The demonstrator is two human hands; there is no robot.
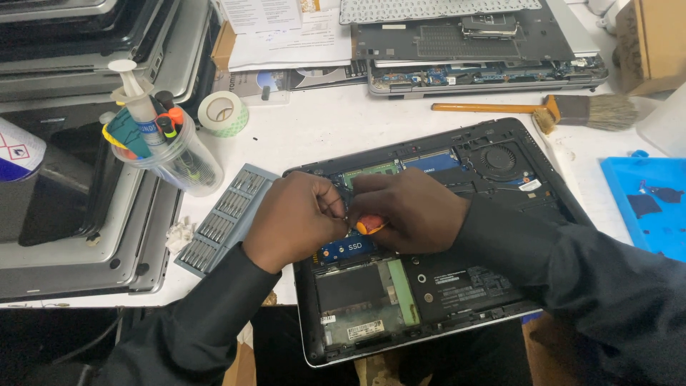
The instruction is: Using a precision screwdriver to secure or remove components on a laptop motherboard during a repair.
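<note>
An opened black laptop (457, 286) lies bottom-up on the white table, its fan (498, 159), green memory modules and a blue drive board (348, 249) exposed. My right hand (407, 211) is closed around a small screwdriver with an orange handle (369, 226), held over the middle of the board. My left hand (296, 218) rests beside it, fingers pinched at the screwdriver's tip area; what they hold is hidden. Both arms wear dark sleeves.
A grey case of screwdriver bits (225, 218) lies left of the laptop. A clear cup of pens and tools (168, 154), a tape roll (223, 113), stacked laptops (71, 143), a brush (564, 109), another dismantled laptop (486, 50) and a blue mat (647, 204) surround it.
</note>
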